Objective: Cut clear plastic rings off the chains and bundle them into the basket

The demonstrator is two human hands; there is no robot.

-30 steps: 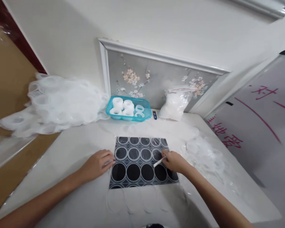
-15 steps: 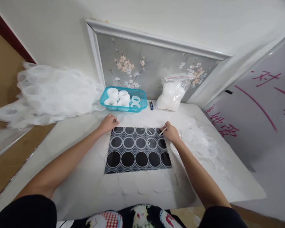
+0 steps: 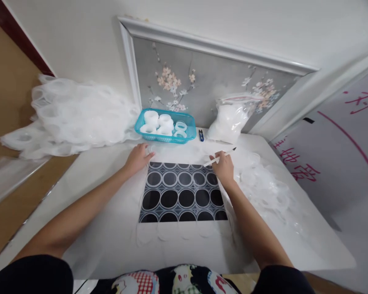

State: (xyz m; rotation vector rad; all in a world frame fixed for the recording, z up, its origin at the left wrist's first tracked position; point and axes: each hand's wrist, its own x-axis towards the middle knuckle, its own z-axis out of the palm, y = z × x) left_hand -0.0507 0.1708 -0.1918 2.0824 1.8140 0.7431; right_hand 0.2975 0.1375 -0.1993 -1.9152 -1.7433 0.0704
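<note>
A dark sheet printed with rows of black circles in pale rings (image 3: 186, 199) lies on the white table before me. My left hand (image 3: 138, 158) rests at its far left corner, thumb apart from the fingers, with nothing visible in it. At the far right corner, my right hand (image 3: 223, 166) grips a slim white pen-like stick (image 3: 211, 161). Its dark pointed end sticks out up and to the right, and its white end points over the sheet's far edge. Faint clear film with round outlines (image 3: 178, 232) shows along the near edge.
Behind the sheet stands a blue basket (image 3: 190, 138) with white ring stacks. Small blue thread snips (image 3: 201, 135) and a zip bag of white material (image 3: 230, 120) are beside it. Translucent rings heap up at left (image 3: 82, 114) and right (image 3: 263, 183). A whiteboard (image 3: 334, 196) leans at right.
The stick in my right hand has swung so its dark end points up and right. My left thumb has spread from the fingers. The whole view has shifted slightly.
</note>
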